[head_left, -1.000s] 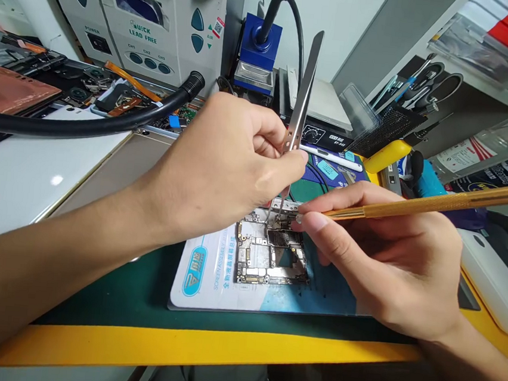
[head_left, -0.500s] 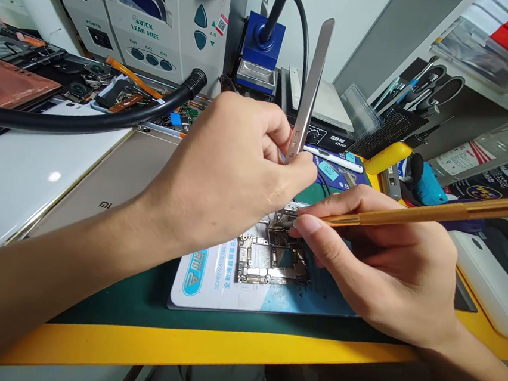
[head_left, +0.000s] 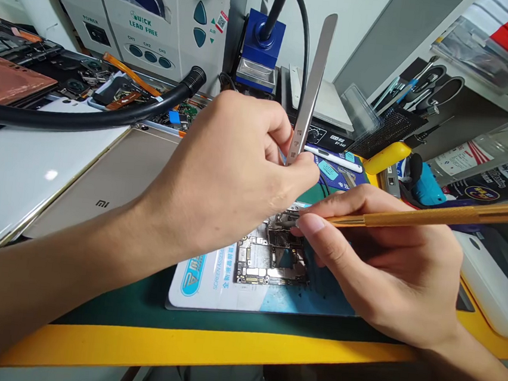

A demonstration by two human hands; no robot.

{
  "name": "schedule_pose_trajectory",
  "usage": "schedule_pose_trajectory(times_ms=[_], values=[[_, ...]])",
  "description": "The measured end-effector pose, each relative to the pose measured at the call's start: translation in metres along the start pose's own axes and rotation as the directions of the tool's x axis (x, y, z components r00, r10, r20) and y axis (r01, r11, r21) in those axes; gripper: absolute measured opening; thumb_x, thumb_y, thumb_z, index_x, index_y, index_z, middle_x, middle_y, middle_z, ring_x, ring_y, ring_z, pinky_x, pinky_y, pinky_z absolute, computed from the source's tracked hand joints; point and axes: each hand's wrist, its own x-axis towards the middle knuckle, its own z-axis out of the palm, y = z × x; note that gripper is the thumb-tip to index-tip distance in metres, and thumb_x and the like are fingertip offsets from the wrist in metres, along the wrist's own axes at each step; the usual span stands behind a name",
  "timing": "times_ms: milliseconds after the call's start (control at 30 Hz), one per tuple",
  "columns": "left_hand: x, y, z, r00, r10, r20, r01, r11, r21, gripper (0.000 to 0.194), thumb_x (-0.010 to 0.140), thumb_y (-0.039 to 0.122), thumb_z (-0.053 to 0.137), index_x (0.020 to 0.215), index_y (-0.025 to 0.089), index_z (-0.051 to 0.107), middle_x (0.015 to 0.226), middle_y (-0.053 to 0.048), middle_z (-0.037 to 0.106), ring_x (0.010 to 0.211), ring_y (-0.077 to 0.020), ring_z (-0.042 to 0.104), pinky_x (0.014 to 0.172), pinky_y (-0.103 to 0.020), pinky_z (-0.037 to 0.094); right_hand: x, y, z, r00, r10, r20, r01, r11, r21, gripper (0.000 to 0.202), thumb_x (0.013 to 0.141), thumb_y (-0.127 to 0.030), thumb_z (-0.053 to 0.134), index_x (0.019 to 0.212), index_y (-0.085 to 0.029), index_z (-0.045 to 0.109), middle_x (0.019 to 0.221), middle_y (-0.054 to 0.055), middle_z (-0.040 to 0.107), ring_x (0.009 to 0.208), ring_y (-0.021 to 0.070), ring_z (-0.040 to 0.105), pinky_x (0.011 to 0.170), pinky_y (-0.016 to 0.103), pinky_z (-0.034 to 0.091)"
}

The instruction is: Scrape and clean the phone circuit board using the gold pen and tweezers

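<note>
A phone circuit board (head_left: 253, 271) lies on a white and blue printed card (head_left: 208, 297) on the green mat. My left hand (head_left: 238, 165) is closed on a flat silver metal tool (head_left: 313, 82), which points upward; its lower end is hidden behind my fingers. To the right, my right hand (head_left: 390, 269) pinches a thin golden-brown handled tool (head_left: 435, 217) near its front end. The fingertips of my right hand are over the upper part of the board, where the contact is partly hidden.
A grey QUICK station (head_left: 152, 31) with a black hose (head_left: 107, 124) stands at the back left. Phone panels (head_left: 111, 183) lie at left. A blue soldering stand (head_left: 263, 38), a black mesh holder (head_left: 388, 125) and a yellow object (head_left: 387, 158) sit behind and right.
The golden-brown tool and my right hand have shifted very slightly to the right. My left hand keeps its grip, and the silver tool's top has moved slightly up and right.
</note>
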Motion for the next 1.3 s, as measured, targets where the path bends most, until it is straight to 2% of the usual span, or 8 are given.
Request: schedule_pose_trajectory(times_ms=[100, 200, 367, 567, 767, 933, 1133, 1300], values=[[0.002, 0.002, 0.0, 1.0, -0.007, 0.017, 0.006, 1.0, 0.018, 0.022, 0.082, 0.034, 0.075, 0.067, 0.02, 0.065, 0.053, 0.007, 0.061, 0.05, -0.0078, 0.05, 0.044, -0.026, 0.035, 0.0, 0.0, 0.0, 0.999, 0.032, -0.02, -0.031, 0.999, 0.022, 0.019, 0.097, -0.022, 0.072, 0.081, -0.023, 0.064, 0.056, -0.005, 0.06, 0.04, 0.0076, 0.051, 0.037, 0.025, 0.034], [0.004, 0.003, -0.003, 0.998, -0.009, 0.055, 0.008, 1.0, 0.028, 0.025, 0.083, 0.038, 0.075, 0.067, 0.02, 0.068, 0.054, 0.006, 0.063, 0.049, -0.0089, 0.052, 0.045, -0.029, 0.034, 0.001, 0.0, 0.001, 1.0, 0.026, -0.007, -0.025, 0.999, 0.039, 0.018, 0.097, -0.021, 0.071, 0.081, -0.023, 0.064, 0.058, -0.004, 0.061, 0.041, 0.008, 0.052, 0.036, 0.024, 0.036], [0.005, 0.004, -0.006, 0.995, -0.019, 0.102, 0.02, 1.0, -0.008, 0.022, 0.085, 0.035, 0.073, 0.069, 0.02, 0.07, 0.055, 0.006, 0.067, 0.047, -0.0094, 0.055, 0.044, -0.029, 0.033, 0.002, -0.002, 0.001, 1.0, 0.017, 0.007, -0.018, 0.999, 0.045, 0.018, 0.096, -0.018, 0.07, 0.08, -0.023, 0.065, 0.062, -0.003, 0.064, 0.045, 0.0079, 0.054, 0.038, 0.023, 0.039], [0.006, 0.004, -0.005, 0.99, -0.049, 0.135, 0.05, 0.999, -0.002, 0.02, 0.087, 0.032, 0.071, 0.071, 0.02, 0.069, 0.058, 0.004, 0.069, 0.055, -0.0124, 0.063, 0.048, -0.033, 0.037, 0.001, -0.002, -0.001, 0.999, 0.035, 0.006, -0.035, 0.998, 0.052, 0.016, 0.094, -0.017, 0.071, 0.08, -0.023, 0.066, 0.067, -0.001, 0.067, 0.048, 0.009, 0.054, 0.038, 0.023, 0.039], [0.007, 0.003, -0.006, 0.988, -0.027, 0.152, 0.03, 0.999, -0.014, 0.021, 0.089, 0.032, 0.068, 0.072, 0.019, 0.069, 0.06, 0.002, 0.07, 0.054, -0.0136, 0.064, 0.048, -0.036, 0.034, 0.001, -0.002, -0.002, 0.999, -0.037, 0.038, 0.038, 0.999, -0.024, 0.011, 0.094, -0.019, 0.072, 0.083, -0.022, 0.07, 0.076, 0.002, 0.073, 0.066, 0.0148, 0.066, 0.046, 0.024, 0.047], [0.007, 0.002, -0.007, 0.985, -0.041, 0.168, 0.044, 0.999, -0.015, 0.022, 0.089, 0.033, 0.069, 0.072, 0.02, 0.068, 0.06, 0.003, 0.069, 0.055, -0.0135, 0.063, 0.049, -0.036, 0.036, -0.001, -0.001, -0.001, 1.0, -0.014, -0.002, 0.014, 1.0, 0.006, 0.013, 0.093, -0.017, 0.072, 0.082, -0.022, 0.07, 0.076, 0.001, 0.073, 0.058, 0.012, 0.061, 0.043, 0.025, 0.045], [0.006, 0.004, -0.009, 0.983, -0.02, 0.184, 0.024, 1.0, -0.021, 0.022, 0.091, 0.033, 0.067, 0.074, 0.02, 0.069, 0.062, 0.002, 0.069, 0.058, -0.0142, 0.064, 0.05, -0.035, 0.037, 0.0, 0.001, -0.002, 0.997, -0.048, 0.056, 0.049, 0.999, -0.021, 0.01, 0.095, -0.017, 0.072, 0.086, -0.021, 0.072, 0.084, 0.004, 0.077, 0.075, 0.0181, 0.071, 0.054, 0.027, 0.054], [0.01, 0.001, -0.013, 0.97, -0.004, 0.245, 0.028, 0.995, -0.094, 0.024, 0.092, 0.033, 0.069, 0.071, 0.021, 0.068, 0.063, 0.002, 0.066, 0.048, -0.0095, 0.055, 0.047, -0.028, 0.038, 0.001, -0.002, -0.003, 0.999, 0.007, 0.045, -0.007, 1.0, 0.015, 0.014, 0.094, -0.021, 0.073, 0.081, -0.021, 0.07, 0.082, 0.007, 0.076, 0.073, 0.019, 0.069, 0.05, 0.029, 0.05]])
